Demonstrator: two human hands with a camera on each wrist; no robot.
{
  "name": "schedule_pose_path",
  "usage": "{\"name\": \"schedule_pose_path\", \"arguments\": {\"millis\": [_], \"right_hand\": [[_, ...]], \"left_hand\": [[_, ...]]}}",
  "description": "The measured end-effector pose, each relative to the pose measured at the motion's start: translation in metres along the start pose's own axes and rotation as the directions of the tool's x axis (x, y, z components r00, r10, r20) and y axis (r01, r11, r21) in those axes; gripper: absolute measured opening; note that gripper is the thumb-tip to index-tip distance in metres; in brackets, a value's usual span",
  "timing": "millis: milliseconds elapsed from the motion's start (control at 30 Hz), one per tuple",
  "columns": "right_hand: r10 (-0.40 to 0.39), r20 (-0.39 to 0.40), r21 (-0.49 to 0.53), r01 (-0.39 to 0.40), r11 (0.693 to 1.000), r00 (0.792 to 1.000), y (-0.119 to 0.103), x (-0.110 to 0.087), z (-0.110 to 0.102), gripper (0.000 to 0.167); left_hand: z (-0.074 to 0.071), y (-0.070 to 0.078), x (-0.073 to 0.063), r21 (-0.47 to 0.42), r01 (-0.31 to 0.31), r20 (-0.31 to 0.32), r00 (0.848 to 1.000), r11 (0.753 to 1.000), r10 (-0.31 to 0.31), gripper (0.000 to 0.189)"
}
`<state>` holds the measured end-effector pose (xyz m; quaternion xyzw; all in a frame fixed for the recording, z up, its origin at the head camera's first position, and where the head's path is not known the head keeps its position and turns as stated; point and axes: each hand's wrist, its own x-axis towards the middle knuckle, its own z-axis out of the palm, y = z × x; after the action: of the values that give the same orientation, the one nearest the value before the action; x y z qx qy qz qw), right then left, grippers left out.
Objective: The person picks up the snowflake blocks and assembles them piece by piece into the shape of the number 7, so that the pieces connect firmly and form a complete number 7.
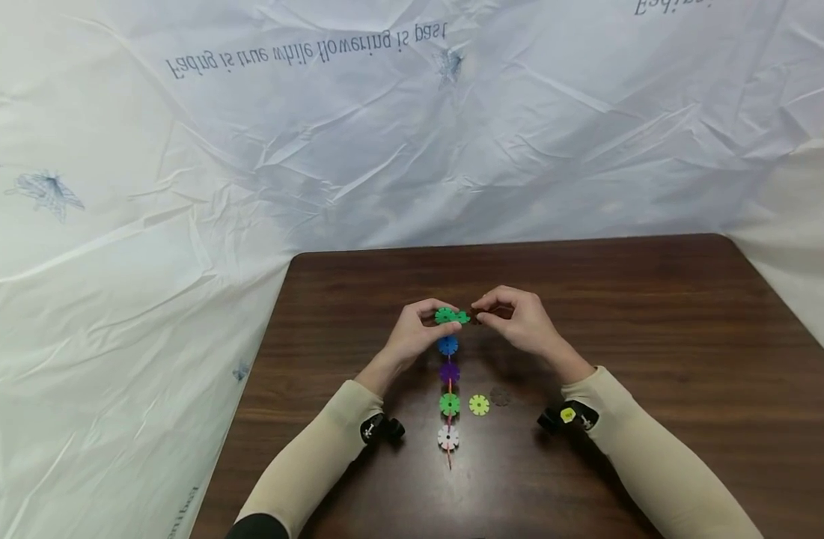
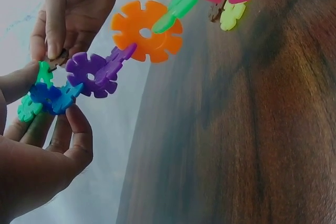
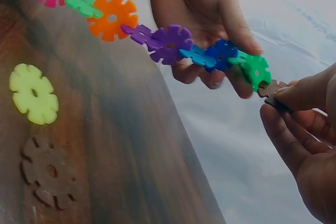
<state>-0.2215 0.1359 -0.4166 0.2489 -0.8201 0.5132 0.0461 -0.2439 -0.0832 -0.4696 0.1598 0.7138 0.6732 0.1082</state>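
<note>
A chain of interlocking snowflake discs hangs between my hands and the table, with an orange disc (image 2: 123, 27), a purple disc (image 3: 172, 44) and a blue disc (image 3: 220, 55) among its links. My left hand (image 1: 409, 335) grips the chain near its far end, thumb and fingers around the green discs (image 1: 445, 315). Close on its right, my right hand (image 1: 525, 323) pinches a brown disc (image 3: 270, 88) between thumb and fingers. In the right wrist view the brown piece meets the green disc's edge; whether they are slotted together I cannot tell. Fingertips partly cover the brown piece.
A loose yellow disc (image 1: 479, 405) and a second brown disc (image 1: 500, 396) lie on the dark wooden table (image 1: 654, 337), right of the chain. The chain's near end has a white disc (image 1: 448, 437). A pale printed sheet (image 1: 385, 150) hangs behind the table.
</note>
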Motion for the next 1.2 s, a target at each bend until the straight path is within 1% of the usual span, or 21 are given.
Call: {"name": "schedule_pose_path", "arguments": {"millis": [233, 367, 500, 633, 800, 1000, 1200], "right_hand": [[-0.023, -0.008, 0.014, 0.023, 1.000, 1.000, -0.001, 0.001, 0.003, 0.014], [-0.033, -0.010, 0.007, 0.033, 0.999, 0.999, 0.005, 0.002, 0.005, 0.014], [-0.031, -0.015, 0.000, 0.030, 1.000, 0.999, 0.024, 0.005, 0.009, 0.015], [-0.027, -0.023, 0.005, 0.027, 1.000, 0.999, 0.037, 0.005, 0.012, 0.014], [-0.036, -0.032, 0.012, 0.036, 0.999, 0.999, 0.039, 0.004, 0.012, 0.012], [-0.059, -0.033, 0.027, 0.060, 0.998, 0.998, 0.038, 0.004, 0.014, 0.011], [-0.044, -0.018, 0.020, 0.044, 0.999, 0.999, 0.039, 0.003, 0.016, 0.012]], "left_hand": [[-0.001, 0.002, -0.001, 0.017, -0.022, -0.006, 1.000, 1.000, 0.022, 0.027], [-0.002, 0.003, -0.001, 0.021, -0.033, -0.004, 0.999, 0.999, 0.033, 0.026], [-0.002, 0.002, -0.001, 0.029, -0.032, -0.006, 0.999, 0.999, 0.032, 0.023], [-0.002, 0.000, -0.001, 0.029, -0.026, -0.007, 1.000, 0.999, 0.026, 0.022], [-0.001, -0.001, 0.000, 0.034, -0.012, -0.012, 1.000, 0.999, 0.013, 0.023], [0.000, 0.000, -0.001, 0.051, -0.023, -0.010, 1.000, 0.998, 0.023, 0.022], [-0.001, 0.002, -0.002, 0.058, -0.011, 0.007, 1.000, 0.998, 0.011, 0.025]]}}
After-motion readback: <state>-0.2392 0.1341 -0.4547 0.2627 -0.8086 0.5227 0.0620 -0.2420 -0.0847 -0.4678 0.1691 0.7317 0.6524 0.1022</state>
